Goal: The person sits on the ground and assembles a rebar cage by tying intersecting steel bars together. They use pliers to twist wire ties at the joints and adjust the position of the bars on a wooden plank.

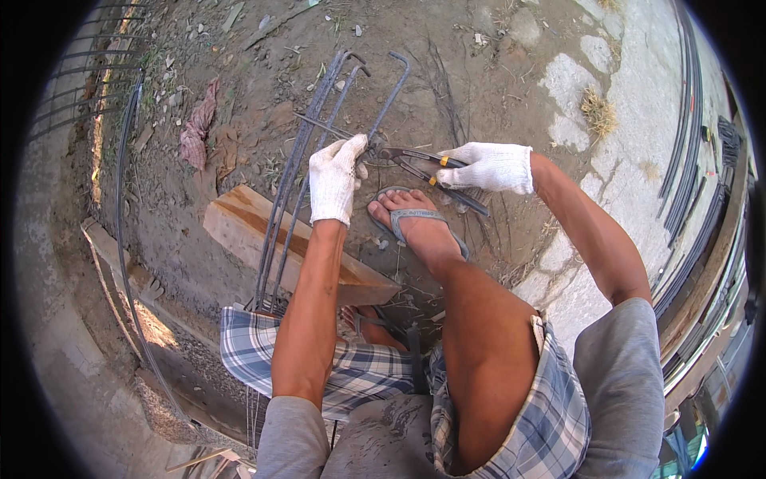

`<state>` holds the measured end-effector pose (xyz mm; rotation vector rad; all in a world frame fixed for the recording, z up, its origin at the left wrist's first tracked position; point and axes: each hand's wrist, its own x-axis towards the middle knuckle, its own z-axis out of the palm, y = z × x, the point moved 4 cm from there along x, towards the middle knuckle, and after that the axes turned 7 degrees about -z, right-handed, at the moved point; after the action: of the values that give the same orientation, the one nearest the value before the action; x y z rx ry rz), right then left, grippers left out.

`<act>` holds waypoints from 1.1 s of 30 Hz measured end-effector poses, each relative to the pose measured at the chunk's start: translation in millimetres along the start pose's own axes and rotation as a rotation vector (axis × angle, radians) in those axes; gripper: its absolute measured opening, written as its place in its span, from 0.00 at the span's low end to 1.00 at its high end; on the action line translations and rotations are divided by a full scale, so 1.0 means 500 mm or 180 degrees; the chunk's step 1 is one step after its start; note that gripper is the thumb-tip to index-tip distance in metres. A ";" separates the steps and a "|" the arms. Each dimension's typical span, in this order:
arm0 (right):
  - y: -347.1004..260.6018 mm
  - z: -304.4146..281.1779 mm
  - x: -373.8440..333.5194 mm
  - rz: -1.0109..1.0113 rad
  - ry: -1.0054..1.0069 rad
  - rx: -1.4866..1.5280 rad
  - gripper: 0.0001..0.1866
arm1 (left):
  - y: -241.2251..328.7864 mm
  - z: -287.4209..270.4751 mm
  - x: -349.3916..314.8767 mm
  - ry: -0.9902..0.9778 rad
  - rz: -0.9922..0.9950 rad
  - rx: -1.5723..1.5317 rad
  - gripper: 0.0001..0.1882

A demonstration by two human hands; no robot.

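Observation:
My left hand (335, 177), in a white knit glove, grips a bundle of long steel bars (297, 172) with hooked ends where thin tie wire crosses them. My right hand (487, 166), also gloved, is closed on the handles of metal pincers (411, 160), whose jaws meet the bars right beside my left hand. My right foot in a grey sandal (416, 223) rests on the dirt just below the pincers. The bars run from the hooks at the top back toward my lap, across a wooden block (239, 219).
Bare dirt with stones and a reddish rag (198, 128) lies to the left. A thin curved rod (124, 239) arcs along the left. Stacked dark rods (694, 199) lie on the right beside cracked concrete. A metal grid (88, 72) sits at the upper left.

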<state>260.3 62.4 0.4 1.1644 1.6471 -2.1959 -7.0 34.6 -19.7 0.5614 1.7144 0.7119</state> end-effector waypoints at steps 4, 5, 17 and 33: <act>-0.051 0.027 -0.027 -0.0239 0.0447 -0.0974 0.27 | -0.002 0.000 0.004 -0.0010 -0.0048 0.0008 0.15; -0.056 0.038 -0.034 -0.0149 0.0639 -0.1122 0.26 | -0.002 -0.001 0.005 0.0006 -0.0093 -0.0026 0.16; 0.064 0.053 0.014 0.0077 0.0089 0.1105 0.29 | -0.003 -0.003 0.006 -0.0018 -0.0114 -0.0104 0.15; -0.070 0.011 -0.040 -0.0545 0.0959 -0.3020 0.33 | 0.002 -0.001 0.003 -0.0092 -0.0093 0.0049 0.16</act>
<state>252.0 64.6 40.4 1.0749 2.5285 -1.0084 -7.9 36.3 -20.2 0.5539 1.6993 0.6675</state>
